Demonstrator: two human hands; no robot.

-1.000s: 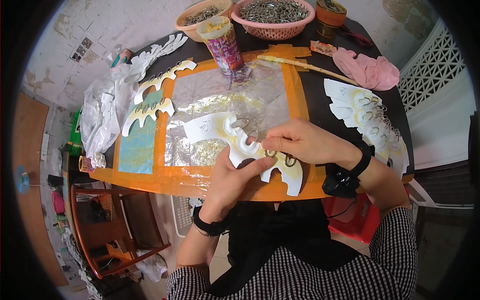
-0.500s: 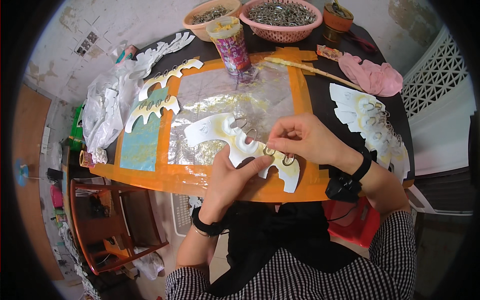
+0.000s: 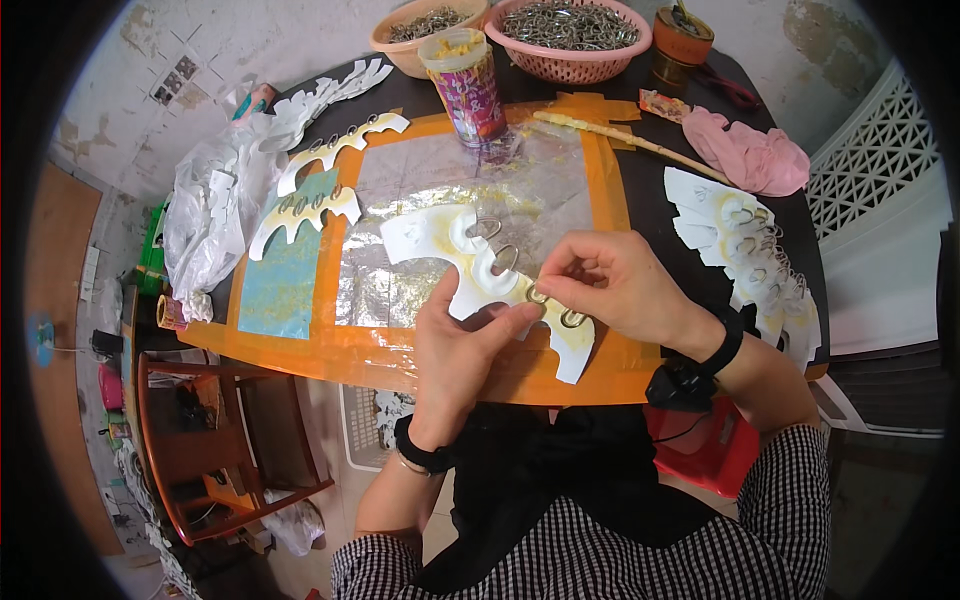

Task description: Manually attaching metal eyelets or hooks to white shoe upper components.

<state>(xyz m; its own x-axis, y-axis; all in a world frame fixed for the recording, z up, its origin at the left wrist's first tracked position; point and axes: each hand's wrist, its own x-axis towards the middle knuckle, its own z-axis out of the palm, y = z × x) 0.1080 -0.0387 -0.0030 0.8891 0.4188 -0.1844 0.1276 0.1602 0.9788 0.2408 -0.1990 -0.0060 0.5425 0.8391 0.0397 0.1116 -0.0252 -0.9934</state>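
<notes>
My left hand (image 3: 452, 345) grips the lower edge of a white scalloped strip (image 3: 412, 236), its thumb on top, over the near side of the table mat. Yellowish paste stains the strip, and some of its tabs are folded over metal rings. Two metal rings (image 3: 506, 260) stick up from the strip's middle; another metal loop (image 3: 572, 318) sits near its right end. Between them, the thumb and forefinger of my right hand (image 3: 632, 285) pinch at a metal ring (image 3: 537, 295), close to my left thumb. The fingers partly hide that ring.
Two similar ringed strips (image 3: 305, 212) lie at the left beside a plastic bag (image 3: 205, 215). A paste-smeared cup (image 3: 467, 95), a pink basket of rings (image 3: 568, 65) and a peach bowl (image 3: 410, 55) stand far back. A stick (image 3: 630, 142), pink cloth (image 3: 745, 150) and stacked strips (image 3: 745, 250) occupy the right.
The strip's left end has swung slightly up and to the right, and my left thumb has shifted a little with it. My right hand still pinches at the same ring.
</notes>
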